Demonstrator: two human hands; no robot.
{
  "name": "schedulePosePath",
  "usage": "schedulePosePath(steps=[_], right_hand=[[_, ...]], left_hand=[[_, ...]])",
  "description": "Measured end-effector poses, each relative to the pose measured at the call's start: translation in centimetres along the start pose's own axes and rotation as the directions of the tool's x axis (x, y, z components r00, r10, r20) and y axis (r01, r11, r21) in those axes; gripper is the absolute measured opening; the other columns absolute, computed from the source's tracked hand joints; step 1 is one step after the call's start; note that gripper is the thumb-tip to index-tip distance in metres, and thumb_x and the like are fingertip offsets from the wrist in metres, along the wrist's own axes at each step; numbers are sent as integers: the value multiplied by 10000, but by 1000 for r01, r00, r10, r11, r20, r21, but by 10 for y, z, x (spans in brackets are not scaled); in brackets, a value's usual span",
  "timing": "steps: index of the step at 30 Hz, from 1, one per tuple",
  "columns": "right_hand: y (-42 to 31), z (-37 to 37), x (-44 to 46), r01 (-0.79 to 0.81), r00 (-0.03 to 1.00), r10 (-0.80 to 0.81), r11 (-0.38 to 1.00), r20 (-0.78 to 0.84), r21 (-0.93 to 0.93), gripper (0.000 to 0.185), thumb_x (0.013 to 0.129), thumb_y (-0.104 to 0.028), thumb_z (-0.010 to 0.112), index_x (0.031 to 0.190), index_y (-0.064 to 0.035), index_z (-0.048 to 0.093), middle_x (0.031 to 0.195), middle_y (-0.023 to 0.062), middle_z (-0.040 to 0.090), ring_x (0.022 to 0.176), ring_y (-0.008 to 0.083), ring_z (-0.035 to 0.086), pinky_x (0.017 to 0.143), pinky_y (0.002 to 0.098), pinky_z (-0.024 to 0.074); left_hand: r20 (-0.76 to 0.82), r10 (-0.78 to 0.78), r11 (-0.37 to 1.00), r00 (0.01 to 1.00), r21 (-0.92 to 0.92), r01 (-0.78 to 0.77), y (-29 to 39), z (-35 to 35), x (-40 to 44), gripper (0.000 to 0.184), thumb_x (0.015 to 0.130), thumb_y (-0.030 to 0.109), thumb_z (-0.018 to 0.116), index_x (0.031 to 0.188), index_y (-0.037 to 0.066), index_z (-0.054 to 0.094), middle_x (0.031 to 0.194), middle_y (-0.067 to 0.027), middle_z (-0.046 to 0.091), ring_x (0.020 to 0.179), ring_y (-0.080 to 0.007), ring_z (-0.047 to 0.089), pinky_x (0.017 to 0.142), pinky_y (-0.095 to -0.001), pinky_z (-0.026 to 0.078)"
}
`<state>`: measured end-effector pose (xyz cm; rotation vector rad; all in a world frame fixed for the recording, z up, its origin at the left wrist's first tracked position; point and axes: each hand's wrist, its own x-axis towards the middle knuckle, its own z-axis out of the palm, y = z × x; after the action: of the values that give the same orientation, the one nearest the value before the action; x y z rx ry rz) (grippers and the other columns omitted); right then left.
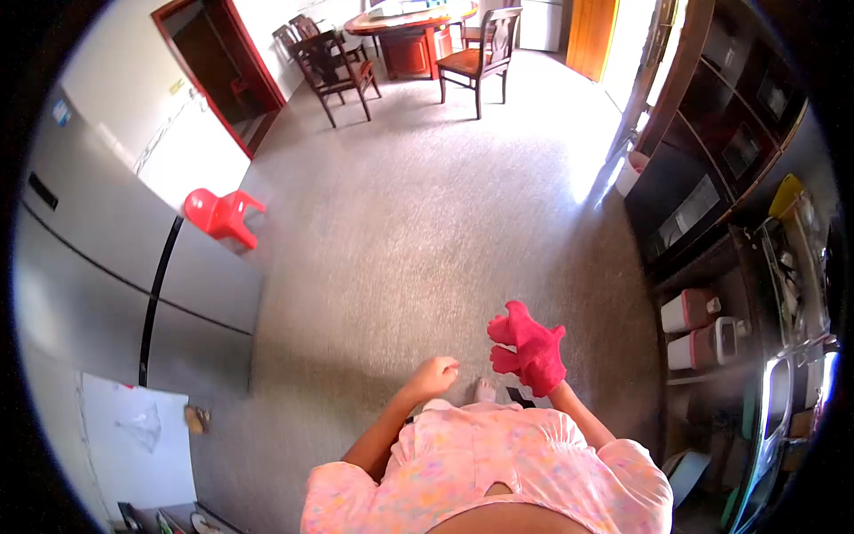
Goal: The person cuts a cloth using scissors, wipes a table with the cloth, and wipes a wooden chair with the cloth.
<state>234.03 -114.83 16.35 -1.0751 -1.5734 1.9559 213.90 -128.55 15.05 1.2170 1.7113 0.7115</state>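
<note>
A red glove covers my right hand (pixel 534 351), in front of the body and right of centre, with the cuff at the wrist. Its finger-like parts point apart, and I make out nothing held between them. My left hand (pixel 434 376) is bare and lower, left of the glove, with its fingers curled together and nothing visible in them. A gap of floor separates the two hands.
A grey fridge (pixel 98 240) and a red plastic chair (pixel 222 216) stand at left. Ahead are a round table (pixel 411 20) and wooden chairs (pixel 480 62). Dark cabinets (pixel 712 169) and shelves with white-and-pink containers (pixel 689 311) line the right. Grey floor (pixel 400 196) lies between.
</note>
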Motion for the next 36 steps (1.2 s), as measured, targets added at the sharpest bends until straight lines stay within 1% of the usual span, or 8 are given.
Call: schedulePosePath(steps=[2,5,12,22,30,31,33,36], right_hand=[[-7,-10,22,0,1000,1,1000,-17,15,451,650,-114,618,1042,-40,408,932,81,524,845,213,532,702,312,433],[-10,-30,53,-19,999,20,999,-51,28,429,637,-113,624,1010,-37,425,911,82,527,833,215,535,690,312,431],[-22,-67,151,-36,983,43,999,-178,40,381,607,-109,637,937,-32,465,863,84,535,804,221,541,662,312,427],[-89,-111,286,21,912,-31,999,-408,-28,312,564,-104,656,833,-24,521,793,87,546,762,228,550,621,312,421],[-99,-169,362,-97,845,145,988,-515,119,201,539,-101,657,678,-19,537,678,82,541,687,214,552,546,315,409],[-116,-185,378,-73,845,-188,887,-501,-455,175,554,-110,645,638,-27,515,638,82,527,669,213,549,531,324,409],[-159,-207,412,-199,903,-12,874,-430,-442,137,589,-119,618,570,-57,497,549,71,486,629,197,538,482,328,413],[-103,-268,486,-9,858,-141,958,-495,-288,105,626,-123,597,604,-62,515,638,81,531,620,185,544,436,320,412]], left_hand=[[-103,144,987,984,88,-135,-3,-9,24,364,769,138,469,1074,-45,546,711,-88,591,583,-127,543,542,-269,443],[100,-192,965,976,-161,207,32,-38,54,354,767,137,481,1059,-51,551,771,-99,607,601,-140,557,555,-268,454],[96,-174,972,980,-144,187,10,-117,172,332,773,135,493,1035,-59,555,731,-68,587,576,-124,536,536,-266,448],[33,224,938,974,265,-225,55,-209,421,294,785,187,474,979,-6,583,785,-156,623,735,-264,605,655,-354,463],[565,201,873,800,266,-408,135,-168,539,317,765,204,482,1012,22,562,938,-189,594,878,-334,569,757,-397,439],[672,116,851,731,313,-422,140,-165,557,315,757,203,476,989,10,568,967,-194,586,905,-331,560,775,-397,431],[689,156,861,707,256,-439,132,-168,594,331,755,206,482,1009,8,560,965,-190,591,904,-330,561,771,-397,433],[620,195,885,760,223,-410,124,-191,648,358,751,205,495,1040,2,549,935,-190,598,892,-336,565,748,-400,437]])
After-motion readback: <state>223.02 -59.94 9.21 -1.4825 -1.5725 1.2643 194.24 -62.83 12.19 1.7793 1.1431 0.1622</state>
